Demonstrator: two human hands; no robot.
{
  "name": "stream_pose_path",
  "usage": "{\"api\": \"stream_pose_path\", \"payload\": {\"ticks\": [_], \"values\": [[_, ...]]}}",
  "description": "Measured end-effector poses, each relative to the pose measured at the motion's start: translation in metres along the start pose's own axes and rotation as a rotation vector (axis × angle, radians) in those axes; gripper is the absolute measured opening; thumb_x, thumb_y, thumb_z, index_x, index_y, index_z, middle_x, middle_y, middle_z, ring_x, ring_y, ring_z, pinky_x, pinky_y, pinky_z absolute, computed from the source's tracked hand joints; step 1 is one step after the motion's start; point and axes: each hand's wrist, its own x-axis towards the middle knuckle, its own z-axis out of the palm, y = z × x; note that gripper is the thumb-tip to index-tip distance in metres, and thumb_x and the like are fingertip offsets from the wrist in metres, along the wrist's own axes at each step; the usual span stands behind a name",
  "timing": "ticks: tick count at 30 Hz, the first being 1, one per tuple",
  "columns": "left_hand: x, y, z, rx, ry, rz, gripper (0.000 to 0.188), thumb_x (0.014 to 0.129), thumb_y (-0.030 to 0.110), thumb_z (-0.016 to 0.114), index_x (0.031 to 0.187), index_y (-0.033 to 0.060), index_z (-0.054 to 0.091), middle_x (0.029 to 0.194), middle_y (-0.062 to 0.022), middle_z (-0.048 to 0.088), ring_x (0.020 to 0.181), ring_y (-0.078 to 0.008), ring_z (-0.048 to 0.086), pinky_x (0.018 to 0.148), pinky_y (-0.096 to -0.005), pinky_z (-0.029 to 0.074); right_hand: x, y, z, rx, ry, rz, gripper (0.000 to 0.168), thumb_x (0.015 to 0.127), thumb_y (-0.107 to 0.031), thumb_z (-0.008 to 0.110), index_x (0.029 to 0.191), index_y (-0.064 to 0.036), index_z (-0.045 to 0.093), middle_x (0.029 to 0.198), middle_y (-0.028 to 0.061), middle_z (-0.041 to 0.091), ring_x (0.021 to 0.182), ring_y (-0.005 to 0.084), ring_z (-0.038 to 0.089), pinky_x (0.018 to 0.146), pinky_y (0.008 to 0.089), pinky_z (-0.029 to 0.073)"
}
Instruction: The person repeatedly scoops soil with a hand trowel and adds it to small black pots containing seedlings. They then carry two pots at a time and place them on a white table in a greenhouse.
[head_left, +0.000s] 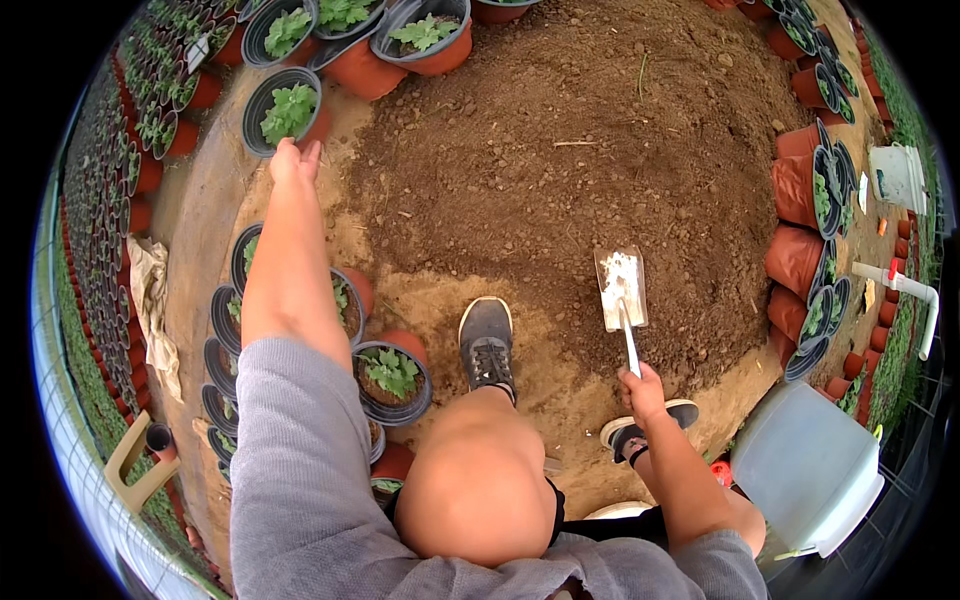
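My left hand (294, 161) is stretched out to the near rim of a potted leafy green plant (289, 112) at the upper left; its fingers touch the pot, and whether they grip the rim is hard to tell. The pot is reddish outside and dark inside. In my right hand (643, 390) is the handle of a small metal hand shovel (622, 289). Its flat, shiny blade rests on or just above the near edge of a heap of brown soil (555, 180). A second potted plant (391, 375) stands left of my shoe.
More potted plants (424, 37) line the heap's far left, and stacked, tilted pots (795, 187) line its right. A translucent plastic tub (802, 465) stands at the lower right, near a white pipe with a red valve (900, 281). Crumpled cloth or sheeting (152, 307) lies at the left.
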Motion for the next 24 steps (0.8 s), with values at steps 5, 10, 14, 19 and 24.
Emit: {"api": "stream_pose_path", "payload": {"ticks": [5, 10, 14, 19, 24], "values": [[-0.113, -0.017, -0.017, 0.158, -0.148, -0.026, 0.024, 0.081, 0.001, 0.041, 0.105, -0.0031, 0.044, 0.105, -0.0177, 0.052, 0.097, -0.0325, 0.055, 0.082, -0.0436, 0.05, 0.04, -0.095, 0.081, -0.016, 0.038, -0.155, 0.014, 0.08, -0.012, 0.058, 0.074, -0.009, 0.046, 0.053, -0.0036, 0.039, 0.038, 0.0055, 0.032, 0.034, 0.0229, 0.023], [-0.24, -0.044, -0.031, 0.405, -0.522, -0.148, 0.017, 0.081, 0.003, 0.042, 0.096, 0.0027, 0.05, 0.092, -0.0086, 0.06, 0.081, -0.0178, 0.061, 0.071, -0.0303, 0.053, 0.049, -0.068, 0.051, 0.079, -0.025, -0.2, 0.013, 0.08, -0.012, 0.059, 0.078, -0.007, 0.048, 0.054, -0.0036, 0.041, 0.038, 0.0049, 0.033, 0.034, 0.0217, 0.024], [-0.303, -0.099, -0.006, 0.492, -0.72, -0.354, 0.017, 0.08, 0.002, 0.043, 0.094, 0.0054, 0.051, 0.087, -0.0056, 0.061, 0.074, -0.0145, 0.061, 0.066, -0.0282, 0.052, 0.017, -0.058, 0.021, 0.111, 0.008, -0.281, 0.011, 0.08, -0.012, 0.059, 0.081, -0.007, 0.049, 0.055, -0.0037, 0.041, 0.039, 0.0049, 0.034, 0.034, 0.0212, 0.024], [-0.339, -0.172, 0.022, 0.734, -0.858, -0.427, 0.015, 0.08, 0.005, 0.047, 0.094, 0.0032, 0.051, 0.087, -0.0065, 0.059, 0.074, -0.0154, 0.06, 0.065, -0.0276, 0.052, -0.027, -0.058, -0.02, -0.013, 0.202, -0.437, 0.013, 0.079, -0.013, 0.061, 0.081, -0.004, 0.052, 0.056, -0.003, 0.045, 0.042, 0.0052, 0.039, 0.038, 0.0208, 0.03], [-0.365, -0.184, 0.045, 1.22, -0.833, 0.042, 0.024, 0.077, 0.006, 0.052, 0.101, 0.0008, 0.05, 0.102, -0.0129, 0.056, 0.083, -0.0229, 0.06, 0.076, -0.0344, 0.05, -0.058, -0.041, -0.049, -0.095, 0.276, -0.452, 0.013, 0.079, -0.013, 0.061, 0.082, -0.004, 0.052, 0.057, -0.0042, 0.045, 0.044, 0.0043, 0.04, 0.039, 0.0207, 0.03]]}}
